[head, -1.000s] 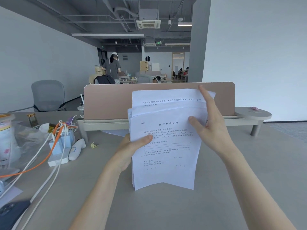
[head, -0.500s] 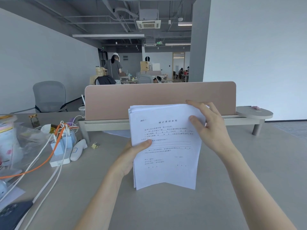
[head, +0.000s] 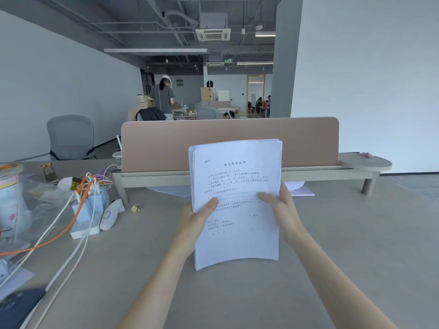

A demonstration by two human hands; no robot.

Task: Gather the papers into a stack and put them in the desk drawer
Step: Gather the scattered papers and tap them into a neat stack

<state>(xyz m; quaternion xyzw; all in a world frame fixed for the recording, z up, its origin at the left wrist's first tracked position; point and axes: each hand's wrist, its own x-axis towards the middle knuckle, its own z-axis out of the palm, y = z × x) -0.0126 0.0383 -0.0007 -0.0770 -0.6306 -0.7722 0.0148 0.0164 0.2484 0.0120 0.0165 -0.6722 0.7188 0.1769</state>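
**Stack squared up and held in both hands**

The left hand (head: 194, 219) has a closed grip on the left edge of the papers (head: 236, 203), thumb across the printed front and fingers behind. The right hand (head: 282, 210) is closed on the right edge the same way. A second ago that right hand was up at the top of the sheets, pressing down pages that stuck out above the rest; half a second ago it was still at the upper right corner. It has now slid down to mid-height, level with the left hand.

The papers have changed with it. The loose pages that stood proud at the top are now level, and only a thin fan of edges shows along the top and left side. The stack stands upright, its bottom edge on or just above the bench (head: 332, 257); which of the two cannot be told.

This suggests the gathering step is nearly finished. More sheets (head: 299, 189) lie flat under the raised shelf (head: 261, 175) behind the stack, and they may still need collecting. No drawer is in view, so the stowing step has not begun.
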